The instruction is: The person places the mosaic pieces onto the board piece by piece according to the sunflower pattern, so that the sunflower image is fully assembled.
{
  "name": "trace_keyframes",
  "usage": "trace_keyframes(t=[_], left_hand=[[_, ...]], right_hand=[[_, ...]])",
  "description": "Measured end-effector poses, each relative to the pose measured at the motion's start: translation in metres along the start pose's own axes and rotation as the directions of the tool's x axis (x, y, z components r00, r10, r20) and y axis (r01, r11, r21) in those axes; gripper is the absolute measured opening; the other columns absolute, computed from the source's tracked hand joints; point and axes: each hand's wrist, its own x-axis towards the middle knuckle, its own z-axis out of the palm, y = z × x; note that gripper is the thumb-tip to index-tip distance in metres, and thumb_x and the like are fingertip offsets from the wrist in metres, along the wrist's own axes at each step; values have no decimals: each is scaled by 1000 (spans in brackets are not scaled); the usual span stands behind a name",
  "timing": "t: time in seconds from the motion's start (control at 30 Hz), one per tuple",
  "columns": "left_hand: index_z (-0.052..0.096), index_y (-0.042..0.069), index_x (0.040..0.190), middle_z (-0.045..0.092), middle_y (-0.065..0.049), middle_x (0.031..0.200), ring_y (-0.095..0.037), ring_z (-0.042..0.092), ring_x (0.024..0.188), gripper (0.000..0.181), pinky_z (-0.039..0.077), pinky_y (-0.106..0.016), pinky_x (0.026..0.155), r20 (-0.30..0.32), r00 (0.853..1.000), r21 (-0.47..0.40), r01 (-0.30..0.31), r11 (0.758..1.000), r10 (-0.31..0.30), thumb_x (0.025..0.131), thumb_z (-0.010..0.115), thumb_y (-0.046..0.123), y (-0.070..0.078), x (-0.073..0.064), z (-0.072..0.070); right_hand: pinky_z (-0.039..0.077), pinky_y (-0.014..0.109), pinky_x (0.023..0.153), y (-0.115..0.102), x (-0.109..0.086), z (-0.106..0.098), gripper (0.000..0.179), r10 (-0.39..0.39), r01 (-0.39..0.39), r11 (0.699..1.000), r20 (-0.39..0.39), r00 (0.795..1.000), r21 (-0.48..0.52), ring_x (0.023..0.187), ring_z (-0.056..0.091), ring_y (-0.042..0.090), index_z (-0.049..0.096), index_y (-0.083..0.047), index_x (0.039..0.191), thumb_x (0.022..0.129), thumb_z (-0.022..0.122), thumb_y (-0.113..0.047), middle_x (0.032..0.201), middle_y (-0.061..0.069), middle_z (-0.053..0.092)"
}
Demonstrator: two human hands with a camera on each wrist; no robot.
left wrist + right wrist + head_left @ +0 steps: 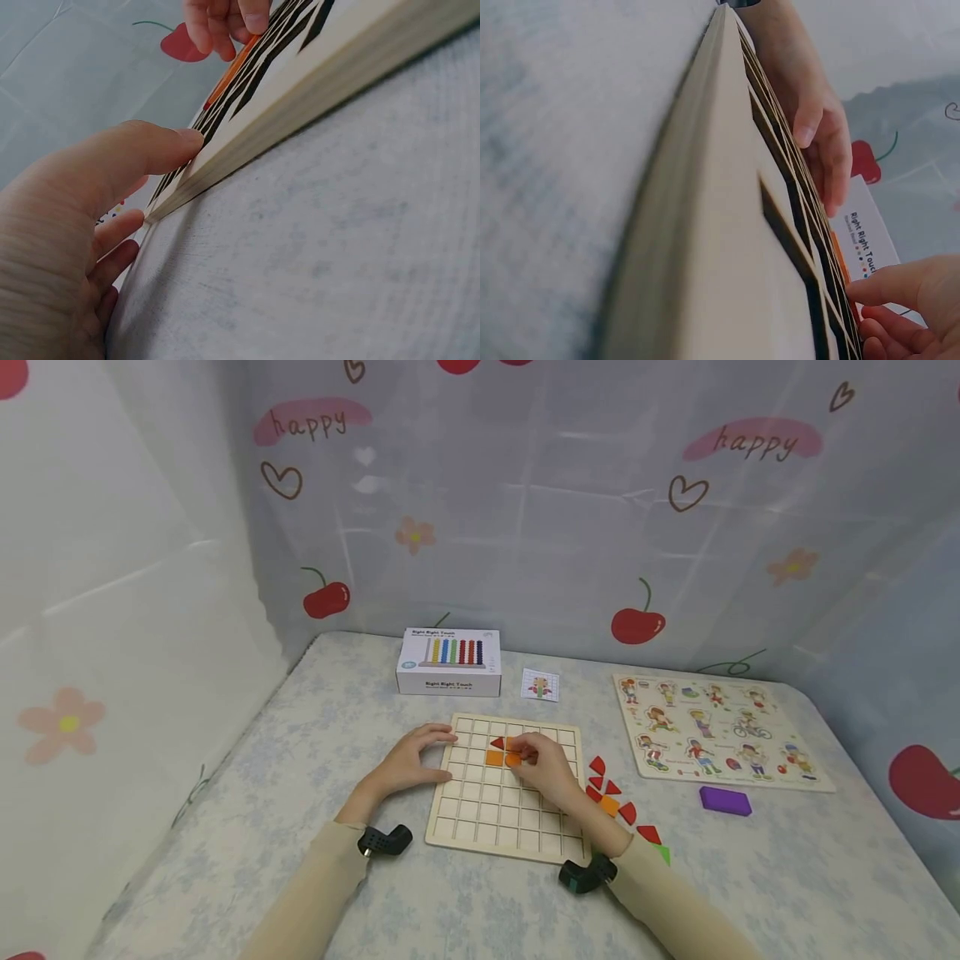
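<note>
While the right hand (pixel 553 772) pinches an orange piece (pixel 513 760) — left hand (pixel 407 762) spread — red pieces (pixel 597 766) lie nearby.

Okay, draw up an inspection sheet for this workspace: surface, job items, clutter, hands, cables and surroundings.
Surface: table with a pale blue-and-white pattern.
Job items: gridded board carrying red and orange pieces; loose red, orange and green pieces off its right side; picture card beyond it.
Clutter: white box, picture puzzle, purple block.
Hands: left hand at the board's left edge; right hand with fingers at the orange pieces, grip unclear.
Cables: nothing seen.
Surroundings: curtain printed with cherries, flowers, hearts and "happy".
</note>
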Motion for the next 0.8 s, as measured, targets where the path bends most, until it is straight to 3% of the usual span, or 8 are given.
trace_keyframes(t=[0.3,0.53,0.8], left_hand=[[59,17,129,44,-4,147,-32,33,140,61,26,-56,114,-4,1000,3,2,1000,-2,74,82,29,2,0,-1],[59,16,130,44,-5,147,-32,34,140,61,28,-56,113,2,1000,10,-13,1000,13,74,81,28,1,2,-3],[58,16,131,42,-6,148,-33,33,141,62,28,-58,113,6,1000,-7,-6,1000,6,75,81,29,2,0,-1]], right_hand=[[51,24,75,5,-12,-25,28,-13,13,999,-4,1000,35,85,61,21,66,0,109,82,70,0,99,13,67],[52,21,70,21,-36,-61,29,56,-57,998,-63,996,-25,80,62,16,65,0,110,82,71,0,93,13,68],[51,18,70,33,-71,-86,27,129,-138,987,-97,987,-85,81,60,15,66,-1,108,82,71,-2,93,13,68]])
